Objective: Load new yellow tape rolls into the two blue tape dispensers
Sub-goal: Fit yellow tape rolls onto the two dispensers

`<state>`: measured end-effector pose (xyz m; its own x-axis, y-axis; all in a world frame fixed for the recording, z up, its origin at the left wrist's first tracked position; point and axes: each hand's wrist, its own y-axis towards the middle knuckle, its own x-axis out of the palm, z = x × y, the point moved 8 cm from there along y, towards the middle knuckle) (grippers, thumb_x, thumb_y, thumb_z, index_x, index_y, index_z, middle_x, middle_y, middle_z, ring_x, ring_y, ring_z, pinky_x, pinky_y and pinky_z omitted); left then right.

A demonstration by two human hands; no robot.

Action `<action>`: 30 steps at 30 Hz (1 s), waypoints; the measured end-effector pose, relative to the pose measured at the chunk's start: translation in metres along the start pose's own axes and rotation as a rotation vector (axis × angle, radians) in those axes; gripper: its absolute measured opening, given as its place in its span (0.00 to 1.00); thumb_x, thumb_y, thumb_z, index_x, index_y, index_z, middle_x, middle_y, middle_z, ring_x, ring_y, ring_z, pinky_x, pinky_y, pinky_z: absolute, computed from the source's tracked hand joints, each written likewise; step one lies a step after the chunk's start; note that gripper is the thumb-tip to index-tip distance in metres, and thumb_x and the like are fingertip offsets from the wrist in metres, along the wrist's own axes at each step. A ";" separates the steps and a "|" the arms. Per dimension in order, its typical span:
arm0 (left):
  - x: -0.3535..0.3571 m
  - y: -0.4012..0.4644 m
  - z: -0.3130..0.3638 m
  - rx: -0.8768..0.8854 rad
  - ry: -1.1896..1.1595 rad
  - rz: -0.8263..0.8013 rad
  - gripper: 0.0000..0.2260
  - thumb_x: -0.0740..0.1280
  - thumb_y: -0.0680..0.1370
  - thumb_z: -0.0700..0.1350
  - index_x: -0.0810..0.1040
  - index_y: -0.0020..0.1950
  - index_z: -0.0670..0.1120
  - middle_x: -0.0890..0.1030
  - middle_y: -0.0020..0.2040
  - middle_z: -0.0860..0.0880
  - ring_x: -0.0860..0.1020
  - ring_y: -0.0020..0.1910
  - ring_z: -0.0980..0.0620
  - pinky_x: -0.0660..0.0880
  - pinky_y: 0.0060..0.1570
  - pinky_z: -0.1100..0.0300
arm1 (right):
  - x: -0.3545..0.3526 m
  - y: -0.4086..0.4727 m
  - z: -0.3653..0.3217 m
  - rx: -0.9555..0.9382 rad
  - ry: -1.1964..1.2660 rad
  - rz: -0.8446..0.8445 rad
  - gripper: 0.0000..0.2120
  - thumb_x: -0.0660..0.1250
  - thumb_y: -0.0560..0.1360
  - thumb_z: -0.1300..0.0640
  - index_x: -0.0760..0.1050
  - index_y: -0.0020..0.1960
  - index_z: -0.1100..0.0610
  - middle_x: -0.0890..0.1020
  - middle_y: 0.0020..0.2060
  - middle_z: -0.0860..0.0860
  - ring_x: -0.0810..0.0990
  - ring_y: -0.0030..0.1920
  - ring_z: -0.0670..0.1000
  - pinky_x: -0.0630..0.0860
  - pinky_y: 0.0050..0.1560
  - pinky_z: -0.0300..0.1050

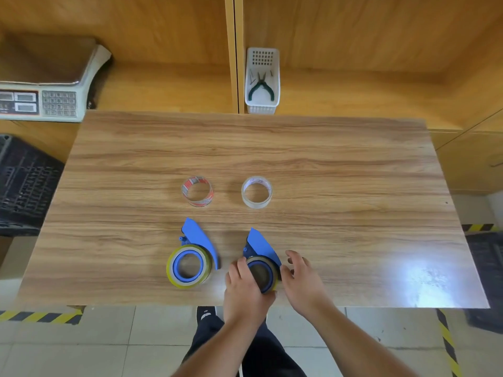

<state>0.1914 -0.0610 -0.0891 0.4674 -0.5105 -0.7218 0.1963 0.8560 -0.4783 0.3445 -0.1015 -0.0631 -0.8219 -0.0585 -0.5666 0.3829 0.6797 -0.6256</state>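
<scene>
Two blue tape dispensers lie near the table's front edge. The left dispenser [200, 238] holds a yellow tape roll [174, 270] around its blue hub and nobody touches it. The right dispenser [262, 246] also carries a yellow roll [273, 261], mostly hidden by my hands. My left hand [242, 284] wraps the roll's left and front side. My right hand [302, 278] rests against its right side, thumb on the dispenser, other fingers spread above the table.
Two nearly used-up tape cores stand farther back: a red-printed one [196, 191] and a clear white one [256, 192]. A white basket with pliers [262, 80] and a scale [40, 102] sit on shelves beyond the wooden table [353, 186]. Black crates flank the table.
</scene>
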 end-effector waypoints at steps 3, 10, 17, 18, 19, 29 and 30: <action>0.002 0.003 -0.004 -0.005 -0.029 -0.026 0.48 0.78 0.65 0.55 0.56 0.77 0.48 0.65 0.67 0.49 0.67 0.68 0.45 0.74 0.63 0.52 | -0.002 0.003 -0.001 -0.007 -0.006 0.007 0.23 0.56 0.83 0.50 0.62 0.77 0.49 0.69 0.74 0.50 0.76 0.67 0.55 0.77 0.62 0.55; -0.030 -0.014 -0.015 0.120 -0.009 -0.014 0.38 0.72 0.71 0.61 0.60 0.75 0.53 0.65 0.67 0.53 0.67 0.68 0.50 0.73 0.64 0.56 | -0.011 -0.002 -0.044 -0.224 -0.117 0.154 0.21 0.60 0.82 0.53 0.66 0.74 0.51 0.72 0.69 0.50 0.69 0.69 0.54 0.71 0.67 0.51; -0.112 -0.011 -0.105 0.031 0.030 0.156 0.33 0.62 0.73 0.65 0.69 0.73 0.50 0.72 0.62 0.51 0.74 0.60 0.46 0.72 0.59 0.55 | 0.033 -0.005 -0.108 -0.372 -0.143 0.090 0.21 0.61 0.81 0.53 0.67 0.74 0.53 0.74 0.66 0.49 0.71 0.67 0.52 0.71 0.66 0.47; -0.121 -0.006 -0.118 0.003 0.008 0.185 0.32 0.65 0.72 0.63 0.70 0.72 0.49 0.73 0.61 0.50 0.73 0.60 0.45 0.70 0.58 0.55 | 0.042 -0.004 -0.112 -0.349 -0.133 0.059 0.22 0.60 0.81 0.52 0.66 0.75 0.52 0.73 0.67 0.49 0.70 0.69 0.52 0.72 0.67 0.48; -0.129 0.000 -0.128 -0.028 -0.013 0.191 0.32 0.69 0.72 0.60 0.70 0.72 0.49 0.72 0.61 0.49 0.73 0.61 0.44 0.69 0.59 0.54 | 0.051 -0.003 -0.116 -0.319 -0.129 0.025 0.23 0.60 0.81 0.51 0.64 0.76 0.51 0.72 0.69 0.49 0.69 0.70 0.52 0.72 0.67 0.49; -0.137 0.045 -0.161 -0.205 -0.126 -0.054 0.34 0.71 0.76 0.60 0.62 0.78 0.52 0.65 0.74 0.48 0.71 0.70 0.43 0.73 0.66 0.48 | 0.111 0.007 -0.129 -0.034 -0.130 -0.178 0.32 0.60 0.81 0.45 0.53 0.81 0.51 0.66 0.77 0.53 0.69 0.73 0.56 0.72 0.66 0.53; -0.136 0.050 -0.162 -0.205 -0.145 -0.068 0.34 0.70 0.76 0.60 0.62 0.78 0.52 0.65 0.74 0.49 0.73 0.68 0.44 0.74 0.63 0.49 | 0.113 0.009 -0.132 -0.022 -0.133 -0.174 0.33 0.60 0.81 0.44 0.53 0.81 0.50 0.66 0.76 0.53 0.70 0.72 0.56 0.72 0.64 0.51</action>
<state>-0.0021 0.0378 -0.0962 0.5809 -0.5368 -0.6119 0.0602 0.7780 -0.6254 0.1991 -0.0059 -0.0620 -0.8117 -0.2710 -0.5175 0.2293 0.6669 -0.7090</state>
